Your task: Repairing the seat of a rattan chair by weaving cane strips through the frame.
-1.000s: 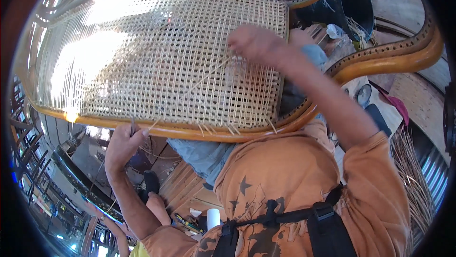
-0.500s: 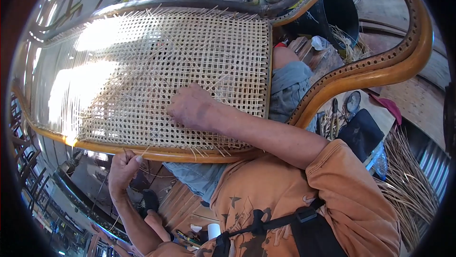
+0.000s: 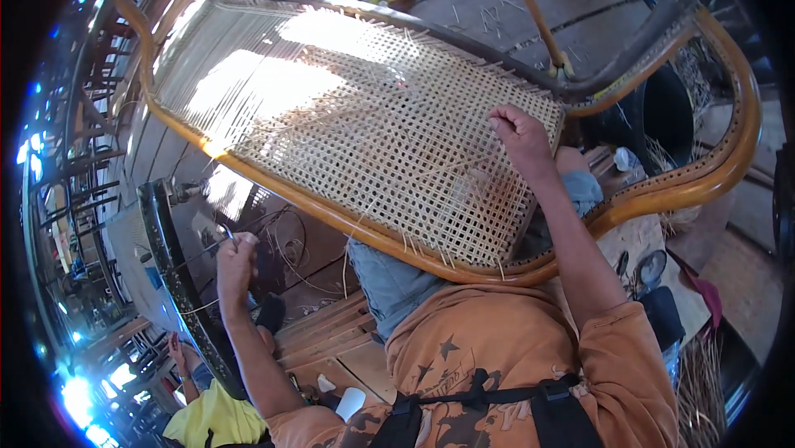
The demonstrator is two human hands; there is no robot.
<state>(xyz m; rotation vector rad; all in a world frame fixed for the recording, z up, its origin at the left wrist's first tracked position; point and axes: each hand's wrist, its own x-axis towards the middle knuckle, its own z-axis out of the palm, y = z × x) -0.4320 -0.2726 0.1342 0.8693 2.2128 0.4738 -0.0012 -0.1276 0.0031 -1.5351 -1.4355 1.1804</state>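
A wooden settee frame carries a woven cane panel point(image 3: 397, 133), its right part a close open-hole mesh and its left part mostly parallel strands under bright sunlight. Over the panel's right end is my right hand point(image 3: 523, 140), raised, with curled fingers and thumb pinched together; whatever is between them is too small to make out. Below the near orange-brown rail point(image 3: 290, 193), my left hand point(image 3: 238, 267) is closed around what looks like a thin cane strand, with a small pale tip poking out above the fingers. Loose strand loops point(image 3: 288, 253) hang beside it. Short cane ends stick out along the rails.
A dark curved beam point(image 3: 178, 278) stands left of my left forearm. A black bucket point(image 3: 662, 113) sits beyond the frame's looped right arm point(image 3: 704, 187). Cane bundles point(image 3: 704, 382) lie at lower right. A person in a yellow shirt point(image 3: 217, 419) is at lower left.
My right hand has lifted from the mesh toward the panel's right end. My left hand has dropped away from the near rail. The whole view has turned, so the panel now slants down rightward.
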